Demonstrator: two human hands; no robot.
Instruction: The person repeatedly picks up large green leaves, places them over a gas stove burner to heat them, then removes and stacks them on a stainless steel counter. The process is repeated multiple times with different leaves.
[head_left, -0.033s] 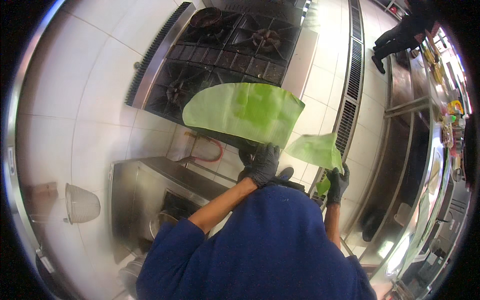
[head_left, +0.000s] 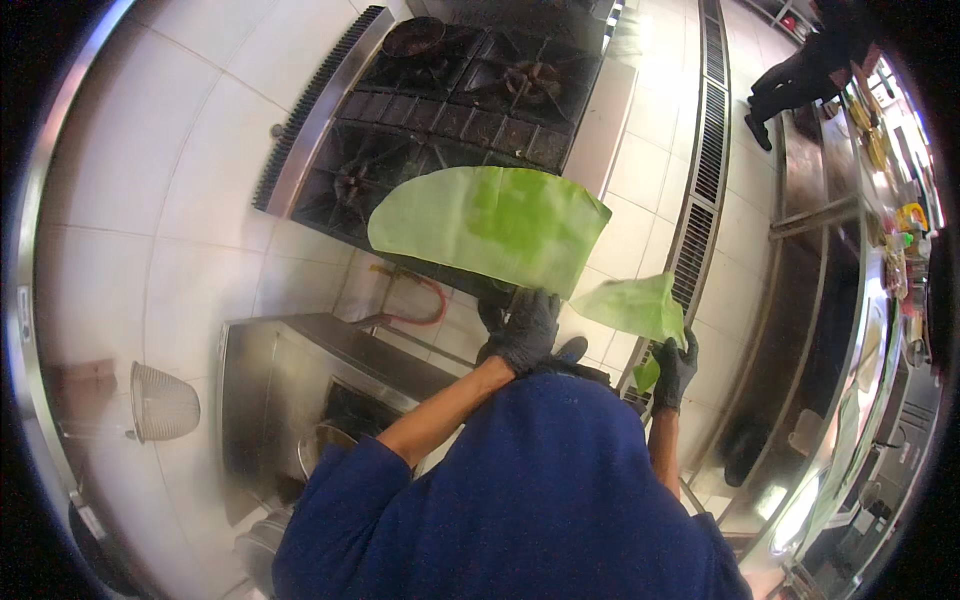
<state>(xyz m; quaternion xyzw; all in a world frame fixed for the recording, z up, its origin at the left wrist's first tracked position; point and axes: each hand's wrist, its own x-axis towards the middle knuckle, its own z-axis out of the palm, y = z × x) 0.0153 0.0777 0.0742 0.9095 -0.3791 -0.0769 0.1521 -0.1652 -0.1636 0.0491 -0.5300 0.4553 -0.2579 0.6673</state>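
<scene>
A large piece of banana leaf (head_left: 480, 215), pale green with a brighter patch, spreads over the near side of the black gas stove (head_left: 470, 110). My left hand (head_left: 528, 335), in a black glove, grips the leaf's near edge; its thumb is hard to make out. Lower right, a smaller folded piece of banana leaf (head_left: 635, 305) hangs from my right hand (head_left: 676, 370), also gloved in black. That hand is closed round the piece, with a green end sticking out below its fingers.
A steel counter (head_left: 300, 350) stands at my left, and a wire-like strainer basket (head_left: 165, 405) hangs on the tiled wall. A floor drain grate (head_left: 697, 190) runs along the right. Beyond it, steel shelving (head_left: 815, 210) carries bottles and food, with another person (head_left: 800, 80) at the far end.
</scene>
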